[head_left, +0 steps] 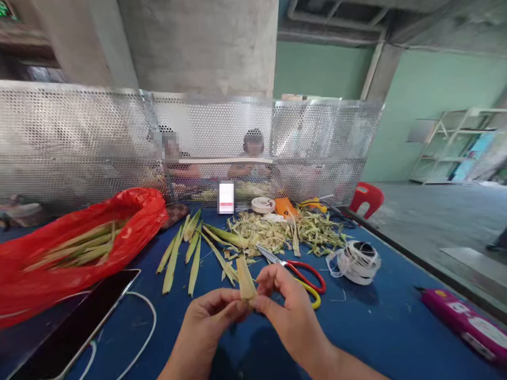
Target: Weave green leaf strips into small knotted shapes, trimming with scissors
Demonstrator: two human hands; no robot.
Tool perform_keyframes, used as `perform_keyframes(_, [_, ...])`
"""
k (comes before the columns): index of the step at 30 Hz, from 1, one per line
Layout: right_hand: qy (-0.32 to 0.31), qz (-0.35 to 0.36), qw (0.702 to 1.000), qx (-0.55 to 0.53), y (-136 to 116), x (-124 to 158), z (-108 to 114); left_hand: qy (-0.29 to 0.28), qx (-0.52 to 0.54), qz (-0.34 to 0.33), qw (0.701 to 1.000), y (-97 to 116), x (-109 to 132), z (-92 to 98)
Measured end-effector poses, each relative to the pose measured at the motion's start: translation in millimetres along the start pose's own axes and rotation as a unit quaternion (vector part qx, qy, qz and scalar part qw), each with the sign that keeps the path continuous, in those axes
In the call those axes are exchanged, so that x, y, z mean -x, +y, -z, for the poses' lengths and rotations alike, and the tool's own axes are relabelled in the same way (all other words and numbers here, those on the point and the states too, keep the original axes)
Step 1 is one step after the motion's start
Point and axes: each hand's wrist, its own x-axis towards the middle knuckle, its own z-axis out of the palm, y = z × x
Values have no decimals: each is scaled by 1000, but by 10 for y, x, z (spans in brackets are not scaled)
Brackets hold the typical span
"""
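Observation:
Between my two hands stands a short, pale strip of corn husk (246, 279), pinched at its lower end. My left hand (209, 324) closes thumb and fingers on its left side. From the right, my right hand (291, 311) pinches the same lower end with thumb and forefinger. Just beyond my right hand lie scissors (317, 275) with one red and one yellow handle, partly hidden by it. Several long green husk leaves (172, 266) are spread on the blue table (162, 327). Behind the scissors is a heap of cut husk scraps (257, 227).
A red plastic bag (138, 211) of husks and a tablet (79, 327) with a white cable fill the left. At right are a white string roll (359, 262) and a purple tool (463, 319). Tape (263, 205) sits before a perforated metal screen (222, 124); two people sit behind it.

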Motion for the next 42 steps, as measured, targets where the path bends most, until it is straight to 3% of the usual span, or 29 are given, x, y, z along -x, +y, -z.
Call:
perform_keyframes(5, [-5,5,1000,4,-56,-28,6,-5,34,43,998,36,24,-48])
perform_keyframes(8, [-4,8,1000,25,-42,-16,8,8,40,36,999,27,27,-42])
perform_keyframes(11, [1,95,990,108,-24,7,22,8,35,36,999,0,14,-17])
perform_keyframes(15, [-18,307,914,265,-57,8,55,-5,44,41,998,-23,3,2])
perform_keyframes(17, [-29,361,882,303,-89,-6,67,-4,56,45,997,-17,7,-4])
perform_keyframes(19, [-30,376,869,322,-116,-19,72,5,70,54,996,-2,16,-13])
perform_keyframes(24, [-16,355,879,318,-123,-21,68,-1,70,75,995,24,34,-28])
perform_keyframes(33, [-8,205,958,200,-46,18,45,-10,35,28,999,11,32,-47])
perform_keyframes(42, [-2,100,981,165,-63,23,48,-21,4,-19,1000,21,35,-43])
